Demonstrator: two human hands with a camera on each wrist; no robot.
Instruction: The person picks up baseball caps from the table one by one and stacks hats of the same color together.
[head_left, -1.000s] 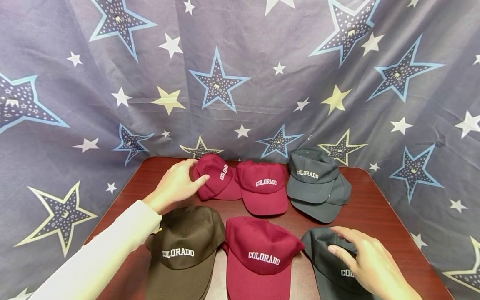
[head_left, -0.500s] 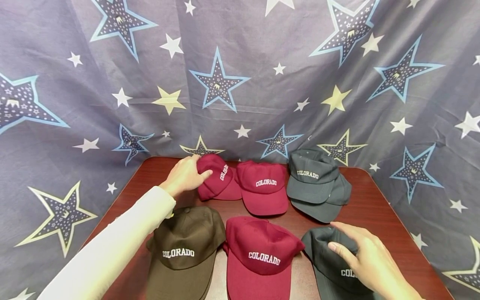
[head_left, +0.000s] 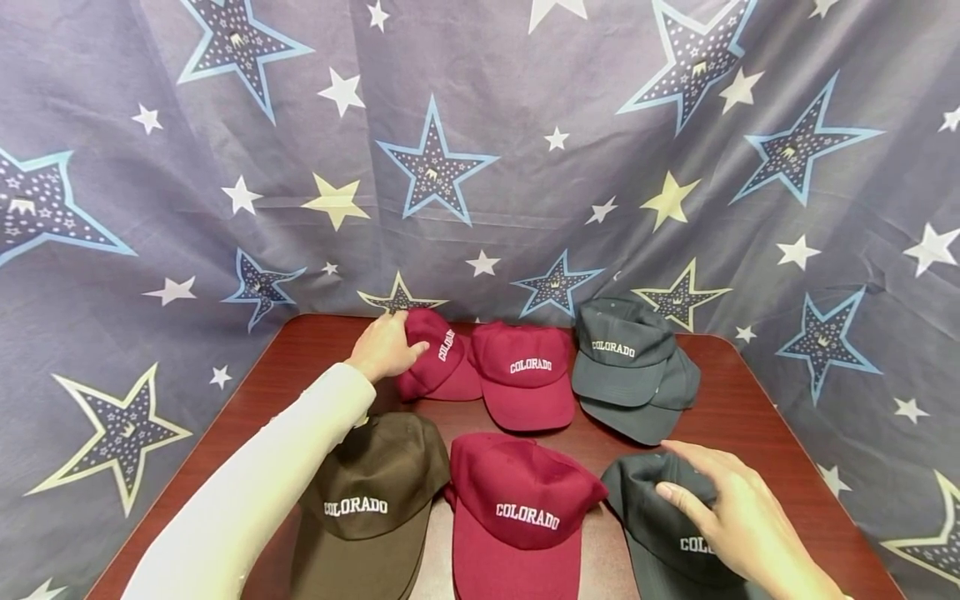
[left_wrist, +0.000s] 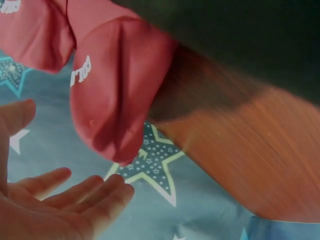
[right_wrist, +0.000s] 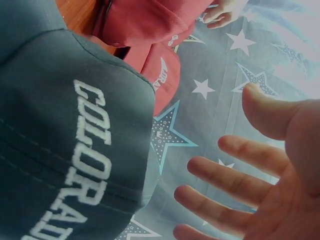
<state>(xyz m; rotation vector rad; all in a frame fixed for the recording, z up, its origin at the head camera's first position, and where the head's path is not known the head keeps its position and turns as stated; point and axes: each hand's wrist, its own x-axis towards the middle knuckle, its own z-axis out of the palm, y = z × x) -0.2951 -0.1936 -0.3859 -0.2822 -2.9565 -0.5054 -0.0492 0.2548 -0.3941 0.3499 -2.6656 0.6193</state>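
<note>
My left hand (head_left: 386,346) is at the left side of a maroon baseball cap (head_left: 438,367) in the back row, its crown turned sideways and partly covered by the hand. In the left wrist view that hand's fingers (left_wrist: 100,197) are loosely spread, with a gap between them and the maroon cap (left_wrist: 120,85). My right hand (head_left: 742,521) hovers over the dark grey cap (head_left: 660,500) at front right, hiding part of its COLORADO lettering. The right wrist view shows its fingers (right_wrist: 220,177) spread beside the grey cap (right_wrist: 100,130), holding nothing.
A second maroon cap (head_left: 528,383) and two overlapping grey caps (head_left: 626,358) stand along the back of the wooden table (head_left: 258,396). In front are a brown cap (head_left: 375,475) and another maroon cap (head_left: 521,500). A star-patterned cloth (head_left: 480,100) hangs behind.
My left hand has moved a little to the right, further over the side of the back-left maroon cap. The right hand is raised very slightly. The caps keep their places.
</note>
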